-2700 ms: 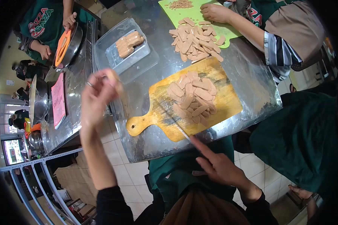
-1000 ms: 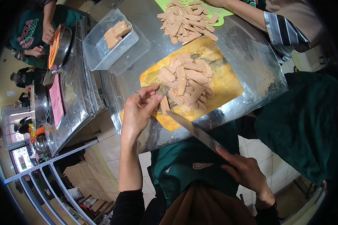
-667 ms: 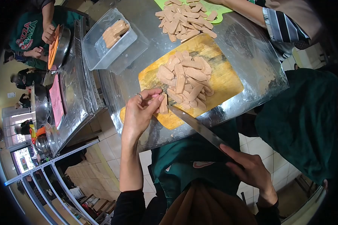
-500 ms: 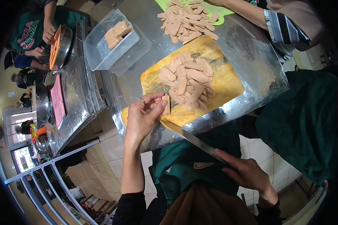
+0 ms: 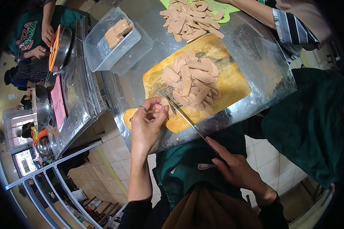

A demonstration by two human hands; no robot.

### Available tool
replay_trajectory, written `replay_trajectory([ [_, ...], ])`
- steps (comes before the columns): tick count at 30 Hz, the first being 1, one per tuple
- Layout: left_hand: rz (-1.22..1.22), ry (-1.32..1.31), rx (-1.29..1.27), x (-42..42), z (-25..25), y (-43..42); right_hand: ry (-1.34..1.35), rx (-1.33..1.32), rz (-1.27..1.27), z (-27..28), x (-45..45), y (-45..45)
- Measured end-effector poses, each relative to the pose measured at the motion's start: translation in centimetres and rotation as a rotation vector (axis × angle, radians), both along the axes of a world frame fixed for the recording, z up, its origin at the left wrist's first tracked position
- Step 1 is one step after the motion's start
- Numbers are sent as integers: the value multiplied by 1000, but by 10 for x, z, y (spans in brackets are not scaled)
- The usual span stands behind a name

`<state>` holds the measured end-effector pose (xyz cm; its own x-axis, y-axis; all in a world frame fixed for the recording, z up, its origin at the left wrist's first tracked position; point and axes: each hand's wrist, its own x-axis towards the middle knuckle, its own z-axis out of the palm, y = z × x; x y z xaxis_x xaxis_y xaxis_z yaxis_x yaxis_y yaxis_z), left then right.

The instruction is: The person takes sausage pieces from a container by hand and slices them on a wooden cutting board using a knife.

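Note:
My left hand (image 5: 146, 123) pinches a small pinkish-beige block (image 5: 171, 110), of a food I cannot identify, at the near left of a yellowed cutting board (image 5: 233, 82). In my right hand (image 5: 239, 170) is a long knife (image 5: 190, 122), its handle mostly hidden by the fingers. The blade slants up and left across the board's near edge, and its tip lies beside the block and my left fingertips. Just beyond, a heap of flat beige slices (image 5: 193, 80) covers the middle of the board.
A clear plastic container (image 5: 135, 40) with uncut beige blocks (image 5: 118, 32) stands at the back left of the metal table (image 5: 267, 65). More slices (image 5: 191, 19) are heaped near a green board (image 5: 225, 18), beside a co-worker's arm (image 5: 252, 11). Another metal table (image 5: 78, 95) is at left.
The knife has swung up and its tip has moved from the near side of the block to its far side. My right hand has shifted slightly left, and the held block now tilts.

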<state>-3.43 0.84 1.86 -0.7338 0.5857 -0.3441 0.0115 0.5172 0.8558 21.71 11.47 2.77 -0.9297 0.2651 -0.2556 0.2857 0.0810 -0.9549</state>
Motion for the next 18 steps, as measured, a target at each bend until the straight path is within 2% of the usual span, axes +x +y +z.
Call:
replay_trajectory([
  [3, 37, -113, 67, 6, 2, 4, -31, -25, 29, 2, 0, 3],
  [10, 76, -35, 26, 11, -1, 4, 36, 60, 3, 19, 0, 3],
  [18, 116, -53, 28, 15, 3, 8, -120, 59, 97, 30, 1, 6],
])
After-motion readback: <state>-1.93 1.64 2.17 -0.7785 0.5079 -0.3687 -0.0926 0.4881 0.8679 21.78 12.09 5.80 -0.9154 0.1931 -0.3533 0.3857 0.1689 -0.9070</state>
